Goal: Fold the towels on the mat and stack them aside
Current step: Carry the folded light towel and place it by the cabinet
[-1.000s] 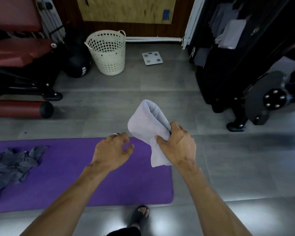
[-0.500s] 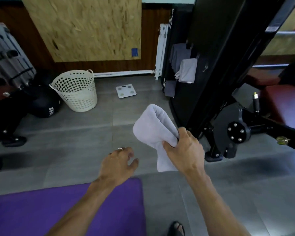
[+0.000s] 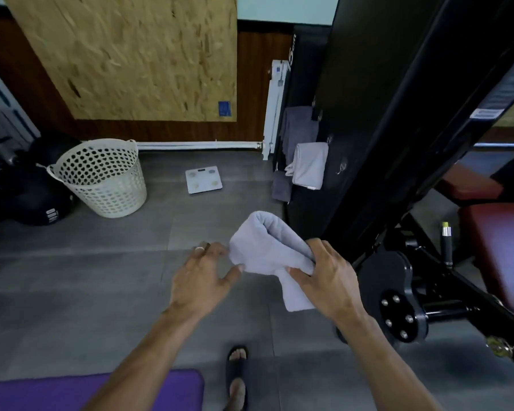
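A folded light grey towel (image 3: 267, 247) hangs in the air above the grey floor, doubled over into a thick loop. My right hand (image 3: 327, 280) grips it at its lower right, fingers curled round the fabric. My left hand (image 3: 204, 277) is just left of the towel with fingers spread and relaxed, its thumb tip at the towel's left edge. The purple mat (image 3: 101, 391) shows only as a corner at the bottom left. Other grey towels (image 3: 309, 164) hang on the black machine ahead.
A black exercise machine (image 3: 398, 143) with a round plate (image 3: 398, 310) stands close on the right. A cream laundry basket (image 3: 101, 179) and a white bathroom scale (image 3: 204, 179) sit on the floor ahead. My sandalled foot (image 3: 237, 378) is beside the mat.
The view has swung right and forward, off the mat towards the machine. The dark towel on the mat has left the view. My right hand still holds the folded towel.
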`<move>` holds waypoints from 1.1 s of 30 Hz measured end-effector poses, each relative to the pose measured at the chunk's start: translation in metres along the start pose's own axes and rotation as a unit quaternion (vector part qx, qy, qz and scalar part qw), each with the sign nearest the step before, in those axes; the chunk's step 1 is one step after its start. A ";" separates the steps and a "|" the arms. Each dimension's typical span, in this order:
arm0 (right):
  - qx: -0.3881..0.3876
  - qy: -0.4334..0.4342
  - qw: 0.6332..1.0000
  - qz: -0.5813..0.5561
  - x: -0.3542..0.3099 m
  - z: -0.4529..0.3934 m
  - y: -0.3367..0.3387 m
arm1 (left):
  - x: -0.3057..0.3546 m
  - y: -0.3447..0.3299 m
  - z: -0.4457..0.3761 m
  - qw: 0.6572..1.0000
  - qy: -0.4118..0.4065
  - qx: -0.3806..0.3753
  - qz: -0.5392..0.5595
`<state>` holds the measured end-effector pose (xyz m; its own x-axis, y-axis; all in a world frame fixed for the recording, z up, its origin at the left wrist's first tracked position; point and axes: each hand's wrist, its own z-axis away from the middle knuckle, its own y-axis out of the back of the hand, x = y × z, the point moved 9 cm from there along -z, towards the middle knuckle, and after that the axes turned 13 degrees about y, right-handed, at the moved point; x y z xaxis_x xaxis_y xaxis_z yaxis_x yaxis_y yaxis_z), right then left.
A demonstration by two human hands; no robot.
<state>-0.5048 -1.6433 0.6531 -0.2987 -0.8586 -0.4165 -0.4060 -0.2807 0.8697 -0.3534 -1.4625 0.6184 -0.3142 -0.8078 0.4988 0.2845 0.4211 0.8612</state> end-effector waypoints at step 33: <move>-0.005 -0.185 0.952 -0.245 0.282 -0.263 -0.091 | 0.279 -0.236 -0.350 0.835 -0.264 -0.465 -0.132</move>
<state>-0.3251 -1.9725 0.5265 -0.3589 -0.4146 -0.8362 -0.5678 -0.6141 0.5482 -0.1915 -1.9314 0.5206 -0.7623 -0.4243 0.4887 0.6454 -0.4425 0.6226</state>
